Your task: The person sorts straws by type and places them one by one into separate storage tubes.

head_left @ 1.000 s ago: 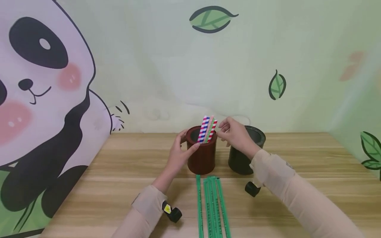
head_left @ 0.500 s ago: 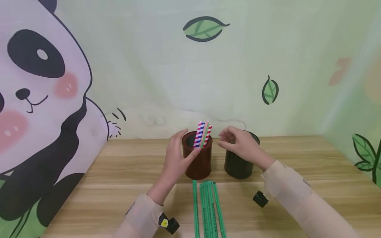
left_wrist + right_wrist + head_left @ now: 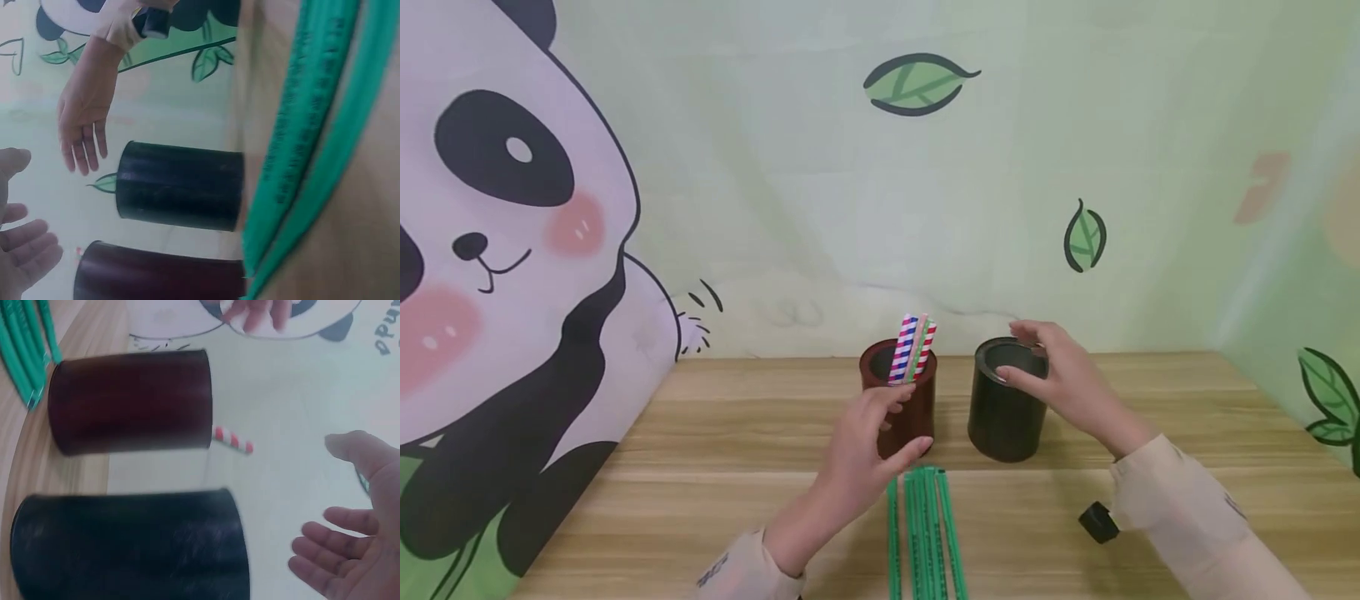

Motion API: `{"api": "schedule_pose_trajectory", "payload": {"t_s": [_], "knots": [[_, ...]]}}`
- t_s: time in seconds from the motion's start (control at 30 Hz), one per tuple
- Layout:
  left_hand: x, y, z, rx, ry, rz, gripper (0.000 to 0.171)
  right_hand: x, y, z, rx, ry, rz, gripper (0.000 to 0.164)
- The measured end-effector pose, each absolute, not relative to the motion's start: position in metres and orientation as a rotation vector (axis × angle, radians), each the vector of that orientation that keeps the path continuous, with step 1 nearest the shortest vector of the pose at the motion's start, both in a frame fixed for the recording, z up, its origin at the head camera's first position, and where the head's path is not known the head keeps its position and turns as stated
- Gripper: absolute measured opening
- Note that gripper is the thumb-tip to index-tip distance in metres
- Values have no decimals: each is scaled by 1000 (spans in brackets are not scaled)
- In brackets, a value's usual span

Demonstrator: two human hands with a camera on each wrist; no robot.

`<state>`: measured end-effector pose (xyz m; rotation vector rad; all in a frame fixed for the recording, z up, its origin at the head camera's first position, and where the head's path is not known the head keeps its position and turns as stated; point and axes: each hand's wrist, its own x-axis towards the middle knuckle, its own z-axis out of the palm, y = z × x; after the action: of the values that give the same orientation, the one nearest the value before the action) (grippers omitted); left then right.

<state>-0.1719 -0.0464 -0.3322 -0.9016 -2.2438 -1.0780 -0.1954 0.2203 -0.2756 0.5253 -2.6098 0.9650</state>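
Note:
Striped drinking straws (image 3: 906, 354) lean in a dark red-brown cup (image 3: 920, 417), their tops above its rim. My left hand (image 3: 865, 437) is in front of that cup, thumb and fingers apart and holding nothing. In the left wrist view its fingers (image 3: 31, 250) are clear of the cup. My right hand (image 3: 1067, 379) hovers at the rim of the black cup (image 3: 1006, 421), thumb and fingers spread, with nothing in it. The right wrist view shows its fingers (image 3: 337, 544) apart from the black cup, and one red-and-white straw (image 3: 232, 439) sticking out of the red-brown cup.
Several slim green strips with dark print (image 3: 928, 533) lie lengthwise on the wooden table (image 3: 737, 467), in front of the cups. Behind the table rises a pale green wall (image 3: 775, 208) with a painted panda and leaves. A black wrist camera (image 3: 1099, 522) hangs below the right sleeve.
My left hand has come off the red-brown cup's rim and moved down towards me. My right hand has shifted right from beside the straws to the black cup, its fingers opening wider.

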Motion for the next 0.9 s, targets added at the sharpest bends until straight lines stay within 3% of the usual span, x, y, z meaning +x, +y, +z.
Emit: {"api": "schedule_pose_trajectory", "payload": {"t_s": [0.3, 0.9], "knots": [[-156, -55, -351, -843, -2579, -1097, 40, -209, 246, -293, 371, -2577, 971, 60], [-152, -67, -386, -642, -2890, -1320, 44, -221, 260, -317, 321, -2593, 1043, 66]]}}
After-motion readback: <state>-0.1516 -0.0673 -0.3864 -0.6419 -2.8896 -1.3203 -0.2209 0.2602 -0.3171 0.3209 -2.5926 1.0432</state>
